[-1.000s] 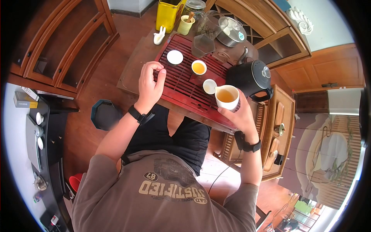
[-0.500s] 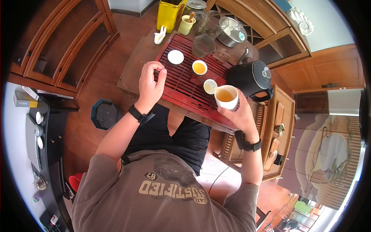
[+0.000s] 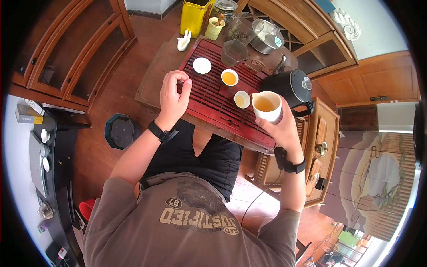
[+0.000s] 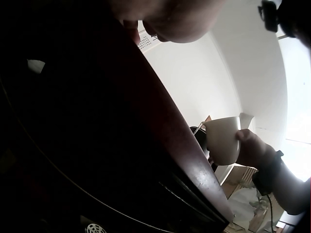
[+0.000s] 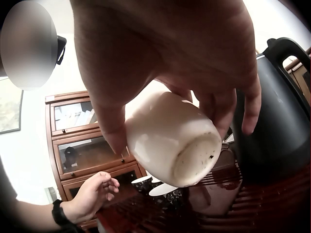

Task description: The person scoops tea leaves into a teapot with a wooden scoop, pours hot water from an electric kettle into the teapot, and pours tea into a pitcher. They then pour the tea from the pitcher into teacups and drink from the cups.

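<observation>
My right hand (image 3: 284,129) grips a white spouted tea pitcher (image 3: 267,111) with amber tea inside. The pitcher is held above the near right corner of the slatted red tea tray (image 3: 209,104), its spout beside a small cup (image 3: 241,99) holding pale yellow liquid. In the right wrist view the pitcher (image 5: 170,138) is tilted with its base showing, thumb and fingers around its sides. A second small cup (image 3: 229,78) contains deeper yellow tea. My left hand (image 3: 175,98) is at the tray's left edge, fingers loosely curled and holding nothing.
A round white piece (image 3: 202,66) sits on the tray's left part. Right of the tray stands a black kettle (image 3: 291,89), close to my right hand. Along the back are a yellow tin (image 3: 193,18), a light green holder (image 3: 214,29) and a white figurine (image 3: 183,41).
My right hand has moved the pitcher right, taking its spout from over the near cup to beside it. That cup shows more yellow liquid than before. The left hand has stayed put.
</observation>
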Available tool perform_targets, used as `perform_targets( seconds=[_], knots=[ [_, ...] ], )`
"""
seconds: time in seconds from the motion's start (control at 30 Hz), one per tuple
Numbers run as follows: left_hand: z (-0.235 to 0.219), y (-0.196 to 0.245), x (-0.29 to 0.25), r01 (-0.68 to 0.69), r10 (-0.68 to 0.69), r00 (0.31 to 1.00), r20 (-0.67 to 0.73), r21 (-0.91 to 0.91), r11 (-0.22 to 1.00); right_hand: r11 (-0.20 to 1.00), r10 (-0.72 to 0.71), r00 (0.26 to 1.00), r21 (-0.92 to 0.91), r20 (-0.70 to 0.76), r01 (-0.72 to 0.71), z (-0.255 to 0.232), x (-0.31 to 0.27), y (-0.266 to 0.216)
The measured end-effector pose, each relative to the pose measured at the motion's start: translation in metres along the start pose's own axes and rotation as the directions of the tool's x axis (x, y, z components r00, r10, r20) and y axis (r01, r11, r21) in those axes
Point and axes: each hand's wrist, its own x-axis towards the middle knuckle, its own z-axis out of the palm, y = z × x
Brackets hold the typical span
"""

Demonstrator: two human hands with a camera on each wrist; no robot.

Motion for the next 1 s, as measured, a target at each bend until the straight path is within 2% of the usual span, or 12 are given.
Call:
perform_targets(
  seconds=[0.13,0.37,0.73,1.0],
  knots=[
    [0.0,-0.001,0.0,-0.001,0.001,1.0,0.002,0.007,1.0,1.0,-0.023,0.999,0.008,-0.041,0.024,-0.001,0.001,0.0],
    [0.0,0.0,0.0,-0.003,0.003,1.0,0.003,0.012,1.0,1.0,-0.008,1.0,0.003,-0.001,0.008,0.006,0.0,0.005],
    [0.0,0.0,0.0,-0.01,0.01,1.0,0.0,0.006,1.0,0.99,0.001,1.0,-0.144,0.024,0.002,0.012,-0.003,0.011],
    [0.0,-0.001,0.0,-0.008,0.007,1.0,0.006,0.011,1.0,0.987,-0.014,1.0,-0.157,0.026,0.018,0.01,-0.003,0.007]
  ],
)
